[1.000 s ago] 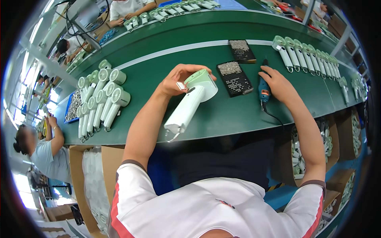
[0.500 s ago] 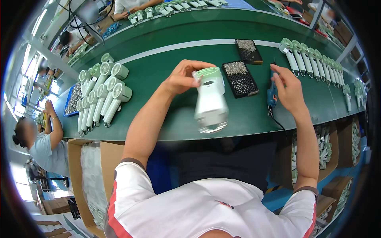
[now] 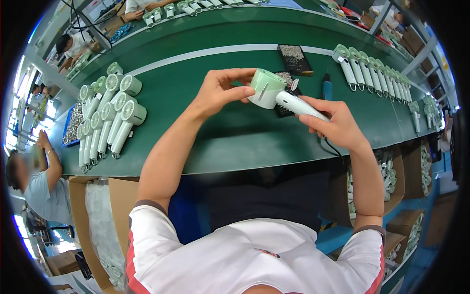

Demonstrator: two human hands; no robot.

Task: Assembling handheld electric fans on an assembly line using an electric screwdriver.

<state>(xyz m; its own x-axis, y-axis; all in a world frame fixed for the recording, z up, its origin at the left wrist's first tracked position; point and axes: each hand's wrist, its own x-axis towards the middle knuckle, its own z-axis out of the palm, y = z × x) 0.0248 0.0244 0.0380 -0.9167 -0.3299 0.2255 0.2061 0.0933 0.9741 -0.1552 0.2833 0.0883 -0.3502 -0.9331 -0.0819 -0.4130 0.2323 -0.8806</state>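
Observation:
Between my hands is a green and white handheld fan (image 3: 267, 90), held above the bench with its round head to the left and its white handle slanting down to the right. My left hand (image 3: 225, 88) pinches the rim of the head with thumb and fingers. Around the handle's end, my right hand (image 3: 338, 122) is closed. Behind the fan, a black screw tray (image 3: 284, 110) is partly hidden. A blue electric screwdriver (image 3: 327, 88) lies on the bench beyond my right hand, its cord running toward the front edge.
On the green bench (image 3: 205, 147), several fans (image 3: 115, 110) stand grouped at left beside a blue tray of metal parts (image 3: 73, 125). A row of fans (image 3: 364, 68) lies at right. Another black screw tray (image 3: 295, 60) sits farther back. Cardboard boxes (image 3: 122, 201) stand below the edge. A co-worker (image 3: 41, 181) sits at left.
My right hand has left the screwdriver and taken the fan's handle. The fan has turned from hanging downward to lying slantwise, its handle now toward the right. My left hand still holds the head.

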